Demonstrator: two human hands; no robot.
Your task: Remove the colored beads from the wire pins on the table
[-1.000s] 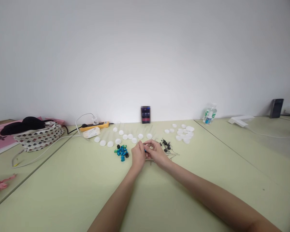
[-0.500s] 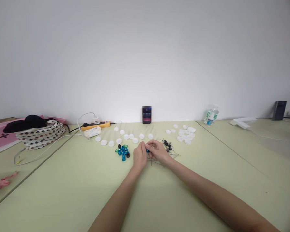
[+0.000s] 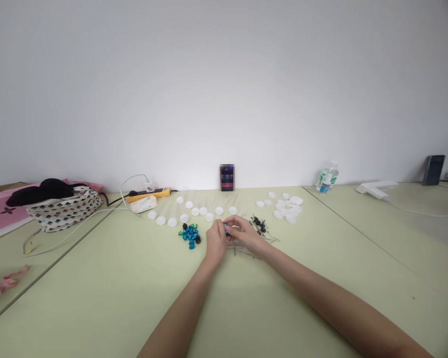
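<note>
At the middle of the table (image 3: 246,308) my hands meet around a small shiny blue piece (image 3: 226,231), mostly hidden by fingers. My right hand (image 3: 243,233) pinches it between thumb and fingertips. My left hand (image 3: 216,240) is closed against its other side; what its fingers grip is partly hidden. Left of them lies a pile of small blue, green and black pieces (image 3: 190,234). Beneath and to the right of my right hand are thin metal rods (image 3: 242,250), some near black-headed pieces (image 3: 259,224).
Clear tubes with white round caps (image 3: 172,222) lie behind the hands. More white caps (image 3: 285,208) lie at right. A phone (image 3: 227,178) leans on the wall. A yellow power strip (image 3: 160,193), a patterned basket (image 3: 65,211) and a clear bottle (image 3: 326,178) stand farther out.
The blue piece and my fingertips have shifted very slightly to the left. The grip looks the same, and the other things lie as before.
</note>
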